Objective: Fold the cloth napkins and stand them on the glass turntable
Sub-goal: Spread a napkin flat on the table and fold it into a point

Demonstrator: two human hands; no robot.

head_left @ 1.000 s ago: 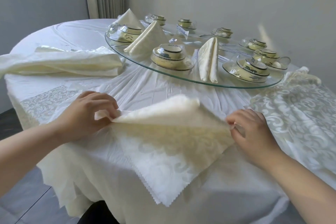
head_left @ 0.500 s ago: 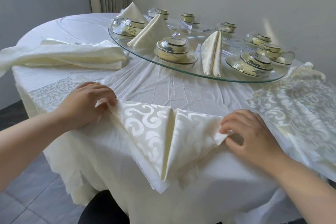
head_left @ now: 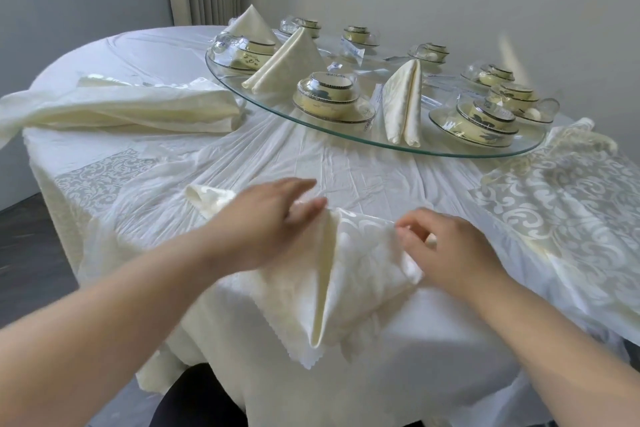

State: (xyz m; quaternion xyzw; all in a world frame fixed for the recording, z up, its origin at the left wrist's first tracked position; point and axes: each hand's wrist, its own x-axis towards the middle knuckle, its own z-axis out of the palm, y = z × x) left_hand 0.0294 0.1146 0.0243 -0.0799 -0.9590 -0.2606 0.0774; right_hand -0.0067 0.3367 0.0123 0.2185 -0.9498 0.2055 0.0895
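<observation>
**Napkin mid-fold at the table's near edge**

The half-folded napkin (head_left: 363,270) lies on the near edge of the table (head_left: 346,170), in front of the person. A raised crease runs down its middle to a point that hangs over the edge. One loose corner sticks out past the left wrist.

The left hand (head_left: 263,222) lies across the napkin's left flap with its fingers straight and spread. The right hand (head_left: 450,246) has its fingers curled, pinching the cloth at the upper right edge; motion blur softens the detail.

Further back, the glass turntable (head_left: 277,101) carries three finished napkins (head_left: 291,62), standing upright as peaked folds among plastic-wrapped bowl sets (head_left: 327,94).

Loose cream napkins (head_left: 121,107) are heaped to the left of the turntable. A scroll-patterned cloth (head_left: 561,204) drapes over the table's right side.
</observation>
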